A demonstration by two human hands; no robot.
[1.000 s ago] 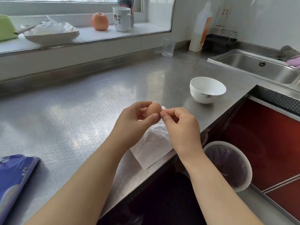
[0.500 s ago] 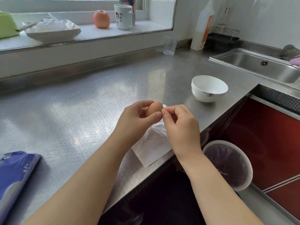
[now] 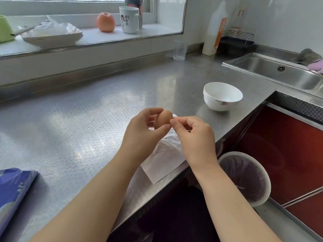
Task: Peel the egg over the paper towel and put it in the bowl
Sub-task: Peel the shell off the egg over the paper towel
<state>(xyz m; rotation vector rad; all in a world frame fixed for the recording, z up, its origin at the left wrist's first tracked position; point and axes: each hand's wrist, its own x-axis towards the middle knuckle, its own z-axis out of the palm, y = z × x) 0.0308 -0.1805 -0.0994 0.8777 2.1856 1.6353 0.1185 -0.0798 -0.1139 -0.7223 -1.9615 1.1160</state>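
Egg position: raised above the worktop, held in the left hand; thumb below and curled fingers above grip the brown shell, which appears whole on the side facing the camera; the right hand meets the egg from its right side, thumb and forefinger tips pinched together against the shell, remaining fingers curled in; whether a flake of shell is caught between those tips cannot be told. Paper towel: flat on the worktop directly beneath both hands, one corner reaching the front edge of the worktop. Bowl: white, upright, beyond and to the right of the right hand, apart from the towel. Bin: round, lined with a purple bag, on the floor below and to the right of the right forearm. Sink: far right of the hands. Blue packet: well to the left of the left forearm. Glass: clear tumbler far beyond the hands at the wall; mug and an orange-pink fruit on the window ledge behind it.
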